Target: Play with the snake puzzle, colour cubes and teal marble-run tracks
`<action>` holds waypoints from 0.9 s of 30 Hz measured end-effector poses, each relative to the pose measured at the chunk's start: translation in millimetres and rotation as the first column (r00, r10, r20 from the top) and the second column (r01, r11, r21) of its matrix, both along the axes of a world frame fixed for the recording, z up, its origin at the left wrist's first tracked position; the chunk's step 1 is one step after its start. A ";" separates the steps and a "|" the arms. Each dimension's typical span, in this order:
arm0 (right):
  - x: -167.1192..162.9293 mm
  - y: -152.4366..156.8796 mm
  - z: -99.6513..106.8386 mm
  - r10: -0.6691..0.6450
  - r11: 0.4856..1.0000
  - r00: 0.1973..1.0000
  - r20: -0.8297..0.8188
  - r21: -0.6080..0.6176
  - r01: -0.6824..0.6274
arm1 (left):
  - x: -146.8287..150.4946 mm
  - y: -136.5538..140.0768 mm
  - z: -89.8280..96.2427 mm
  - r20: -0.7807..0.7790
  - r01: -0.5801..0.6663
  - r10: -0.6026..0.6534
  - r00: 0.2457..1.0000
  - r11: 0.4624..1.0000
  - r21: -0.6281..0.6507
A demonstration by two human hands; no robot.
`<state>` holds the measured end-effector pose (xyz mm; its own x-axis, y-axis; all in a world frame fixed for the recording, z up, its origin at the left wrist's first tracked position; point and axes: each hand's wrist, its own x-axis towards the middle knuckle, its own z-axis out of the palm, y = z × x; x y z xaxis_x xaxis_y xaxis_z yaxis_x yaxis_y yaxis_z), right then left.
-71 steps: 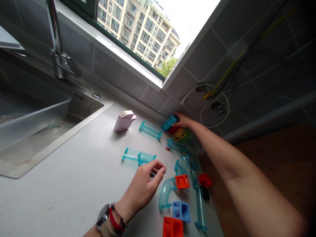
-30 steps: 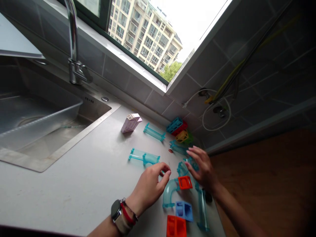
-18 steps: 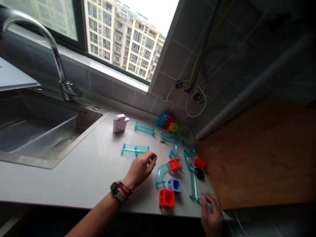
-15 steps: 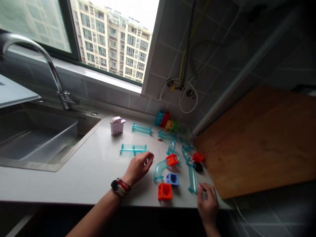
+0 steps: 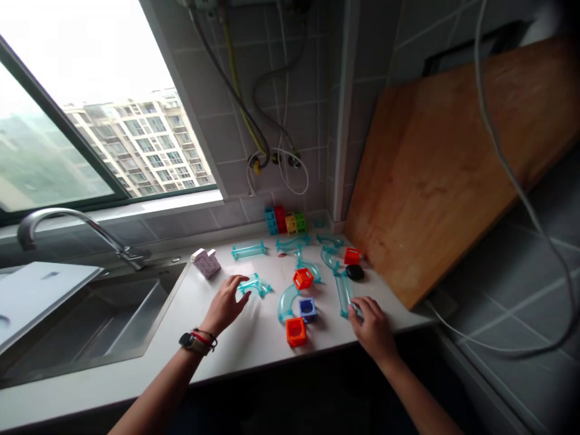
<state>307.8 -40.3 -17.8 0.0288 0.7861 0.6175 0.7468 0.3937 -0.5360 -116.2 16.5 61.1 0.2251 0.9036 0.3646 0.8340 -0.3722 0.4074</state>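
My left hand (image 5: 225,304), with a watch and red band at the wrist, has thumb and fingers apart at the left end of a clear teal track piece (image 5: 249,284). A curved teal piece (image 5: 263,287) lies against it. My right hand (image 5: 372,326) is closed, fingertips together beside the lower end of a straight teal track (image 5: 344,293); what they pinch is hidden. Between my hands are an orange block (image 5: 303,278), a blue block (image 5: 307,308) with a round hole, another orange block (image 5: 296,331) and a curved teal track (image 5: 287,303).
Colored blocks (image 5: 285,221) stand by the wall. More teal tracks (image 5: 249,249) lie further back, with an orange block (image 5: 352,255) and a black oval object (image 5: 355,272) at right. A lilac box (image 5: 206,263) stands near the sink (image 5: 158,338). A wooden board (image 5: 444,163) leans at right.
The view has swung to the right. My left hand has moved left to the teal track, its fingers now spread wider. A curved piece now shows there. My right hand stays by the straight track.
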 end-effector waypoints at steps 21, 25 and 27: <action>4.0 -2.2 17.8 0.067 0.992 0.962 -0.266 -0.084 -0.093 | -20.8 -17.1 46.3 0.118 -0.262 0.347 0.931 0.856 -0.446; 11.2 -0.9 23.1 0.038 0.988 0.899 -0.436 -0.120 -0.100 | 6.0 -68.4 56.5 0.382 -0.174 0.396 0.835 0.849 -0.499; 15.8 -0.3 27.3 0.009 0.983 0.848 -0.531 -0.153 -0.106 | 23.2 -99.7 57.7 0.488 -0.134 0.421 0.764 0.845 -0.518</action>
<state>323.6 -40.6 9.5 0.2618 0.8873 0.3796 0.3125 0.2942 -0.9032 -93.0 -83.1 118.8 -0.1793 0.9785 -0.1022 0.4305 0.1714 0.8862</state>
